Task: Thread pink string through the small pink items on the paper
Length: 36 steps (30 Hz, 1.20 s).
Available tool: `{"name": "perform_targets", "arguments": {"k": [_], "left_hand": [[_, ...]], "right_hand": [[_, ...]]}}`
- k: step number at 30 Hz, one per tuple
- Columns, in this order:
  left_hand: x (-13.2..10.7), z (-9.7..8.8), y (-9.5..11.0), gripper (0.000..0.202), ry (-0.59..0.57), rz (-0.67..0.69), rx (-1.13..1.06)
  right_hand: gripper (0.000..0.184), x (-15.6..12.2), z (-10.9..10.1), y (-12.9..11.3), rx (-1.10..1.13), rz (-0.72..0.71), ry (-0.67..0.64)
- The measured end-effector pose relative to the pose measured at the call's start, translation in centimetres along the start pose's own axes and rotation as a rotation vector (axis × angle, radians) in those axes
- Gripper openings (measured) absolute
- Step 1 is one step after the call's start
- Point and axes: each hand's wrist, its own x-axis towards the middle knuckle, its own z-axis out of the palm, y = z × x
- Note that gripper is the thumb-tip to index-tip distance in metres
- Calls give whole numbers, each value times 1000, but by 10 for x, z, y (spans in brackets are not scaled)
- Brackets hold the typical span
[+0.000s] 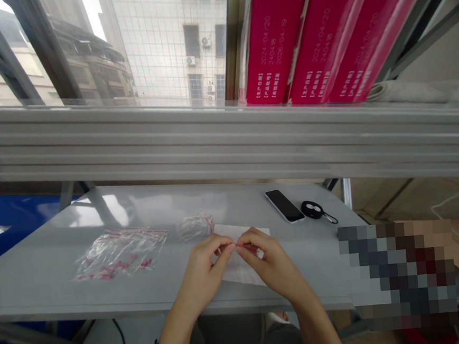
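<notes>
Over one white paper sheet (241,270), left hand (203,264) touching right hand (270,259)

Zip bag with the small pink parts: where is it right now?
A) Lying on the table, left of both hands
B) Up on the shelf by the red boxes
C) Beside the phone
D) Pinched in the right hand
A. The clear zip bag lies on the grey table, left of the left hand and right hand, touching neither.

The leftmost red carton (277,41) reads, in white, 2024/04/20, 240418 and 2026/04/19 beside small Chinese labels.
</notes>
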Motion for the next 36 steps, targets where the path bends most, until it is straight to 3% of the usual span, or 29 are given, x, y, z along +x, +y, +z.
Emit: {"name": "perform_targets", "arguments": {"k": [8, 14, 20, 24, 30, 36], "left_hand": [[-3, -11, 5, 23, 25, 42, 64], [-4, -9, 5, 25, 64, -24, -43], [-6, 8, 12, 26, -2, -22, -123], [-7, 0, 11, 31, 8, -26, -148], [-6, -4, 8, 36, -40, -150, -280], [-5, -5, 14, 39, -128, -117, -279]], "right_hand": [[13, -2, 10, -9, -29, -52, -4], [22, -2, 3, -6, -22, -41, 16], [26, -6, -8, -3, 2, -10, -6], [26, -7, -10, -4, 39, 14, -60], [34, -7, -14, 1, -5, 37, -50], [41, -10, -25, 6, 98, 24, -89]]}}
